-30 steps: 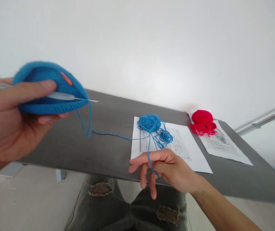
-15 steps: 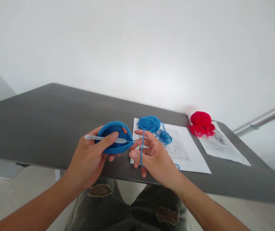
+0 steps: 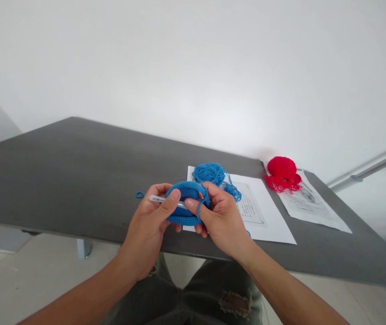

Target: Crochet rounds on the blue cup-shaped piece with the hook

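Observation:
Between my hands is a blue crocheted piece (image 3: 184, 221), cupped like a small bowl and held just above the table's front edge. My left hand (image 3: 155, 212) is closed on its left side, with the thumb pressing a crochet hook (image 3: 157, 198) with a pale handle across the opening. My right hand (image 3: 218, 212) grips the piece's right side, its thumb over the hook's front end, so the tip is hidden. Blue working yarn (image 3: 199, 210) runs by the right thumb. An orange stitch marker (image 3: 201, 196) sits on the inner wall near the right fingers.
Loose blue yarn (image 3: 209, 174) lies on a printed sheet (image 3: 270, 221) behind my right hand. Farther right, a red yarn ball (image 3: 282, 167) rests on another printed sheet (image 3: 318, 207). A small blue yarn loop (image 3: 140, 195) is on the grey table (image 3: 78, 176).
My left hand has moved right with the crocheted piece and hook. My right hand, earlier apart with yarn over its fingers, has closed on the piece's right side. A blue loop now shows at left.

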Motion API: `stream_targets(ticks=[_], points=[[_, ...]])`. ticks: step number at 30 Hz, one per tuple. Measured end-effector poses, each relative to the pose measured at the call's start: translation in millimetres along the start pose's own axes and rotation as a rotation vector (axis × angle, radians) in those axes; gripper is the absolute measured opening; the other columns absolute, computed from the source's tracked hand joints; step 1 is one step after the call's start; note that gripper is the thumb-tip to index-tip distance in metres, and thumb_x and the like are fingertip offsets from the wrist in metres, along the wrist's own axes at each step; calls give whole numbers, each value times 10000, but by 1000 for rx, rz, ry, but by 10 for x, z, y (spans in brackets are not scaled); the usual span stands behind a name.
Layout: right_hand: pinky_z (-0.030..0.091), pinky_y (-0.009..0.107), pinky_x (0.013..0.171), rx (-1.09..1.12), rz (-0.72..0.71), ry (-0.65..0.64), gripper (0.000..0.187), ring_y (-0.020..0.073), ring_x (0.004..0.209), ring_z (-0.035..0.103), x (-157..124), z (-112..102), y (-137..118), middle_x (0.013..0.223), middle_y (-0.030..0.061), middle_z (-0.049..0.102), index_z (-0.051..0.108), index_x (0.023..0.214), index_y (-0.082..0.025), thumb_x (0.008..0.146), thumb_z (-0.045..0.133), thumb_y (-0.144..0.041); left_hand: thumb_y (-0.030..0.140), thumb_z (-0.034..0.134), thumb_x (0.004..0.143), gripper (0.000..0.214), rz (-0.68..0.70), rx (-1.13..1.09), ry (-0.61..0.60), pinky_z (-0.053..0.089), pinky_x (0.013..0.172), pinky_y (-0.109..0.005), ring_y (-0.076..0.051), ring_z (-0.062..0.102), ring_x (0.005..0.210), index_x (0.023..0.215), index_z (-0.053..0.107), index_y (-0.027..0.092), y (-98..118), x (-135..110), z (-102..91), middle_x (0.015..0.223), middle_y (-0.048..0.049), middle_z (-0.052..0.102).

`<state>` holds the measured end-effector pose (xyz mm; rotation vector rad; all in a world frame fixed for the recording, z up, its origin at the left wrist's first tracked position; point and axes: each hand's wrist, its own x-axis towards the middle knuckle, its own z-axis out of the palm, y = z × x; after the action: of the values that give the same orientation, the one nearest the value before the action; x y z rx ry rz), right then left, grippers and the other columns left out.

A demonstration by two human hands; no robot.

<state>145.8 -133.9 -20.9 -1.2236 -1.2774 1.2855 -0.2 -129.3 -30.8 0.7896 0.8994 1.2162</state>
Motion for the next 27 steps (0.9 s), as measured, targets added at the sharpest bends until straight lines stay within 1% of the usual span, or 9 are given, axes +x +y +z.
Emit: stream_targets(ticks=[2,4,6,8,10,13,18,23,27], points=[[327,140,317,-32,-22,35,339,47,361,464,14,-60,-40,553,-101,491,510,782,-218,805,751,-455,424,825,782,417,178,43,168,507,680,-275,-175,625,875,1049,584,215,5,-24,-31,1001,-23,645],[308,158,324,-69,-41,67,323,47,366,455,28,-104,-63,580,-97,487,508,770,-219,812,742,-437,294,864,732,448,483,227,283,483,762,-293,-195,600,1020,1076,581,238,40,-89,-52,1132,-29,618],[311,181,346,-114,-67,93,281,58,384,454,40,-119,-70,586,-92,487,525,785,-219,831,720,-416,202,836,738,386,726,507,221,460,768,-318,-203,588,995,1048,612,252,93,-174,-40,1099,-21,611],[351,199,411,-166,-115,121,235,69,449,463,47,-107,-70,604,-81,491,546,787,-213,839,704,-379,192,774,793,218,792,774,72,455,745,-334,-198,583,911,965,652,245,138,-236,3,1019,-18,607],[393,214,517,-227,-183,153,190,80,556,468,45,-83,-69,645,-64,496,558,759,-204,834,690,-319,205,751,811,112,761,924,-16,466,738,-346,-198,584,866,894,678,223,151,-243,56,962,-26,603],[384,235,606,-321,-254,183,153,99,646,439,26,-66,-65,676,-50,491,558,722,-199,832,654,-246,207,739,814,24,698,939,-26,482,755,-360,-202,602,861,818,717,201,119,-171,110,914,-35,599],[345,245,553,-422,-242,178,106,105,583,436,-9,-106,-39,627,-56,474,582,749,-205,850,611,-218,138,694,827,149,672,900,-28,475,757,-319,-166,616,834,710,742,216,78,-89,138,882,-21,604],[356,240,533,-474,-237,171,107,101,550,463,-13,-147,-57,625,-55,512,580,764,-209,866,601,-234,89,631,818,176,680,893,-41,456,689,-288,-136,579,729,682,660,197,88,-117,168,826,-2,627],[356,236,497,-512,-227,162,148,95,508,474,-22,-214,-136,603,-57,530,615,782,-208,886,655,-305,173,617,849,149,507,770,-19,419,571,-274,-126,535,603,705,600,209,106,-125,145,731,20,648]])
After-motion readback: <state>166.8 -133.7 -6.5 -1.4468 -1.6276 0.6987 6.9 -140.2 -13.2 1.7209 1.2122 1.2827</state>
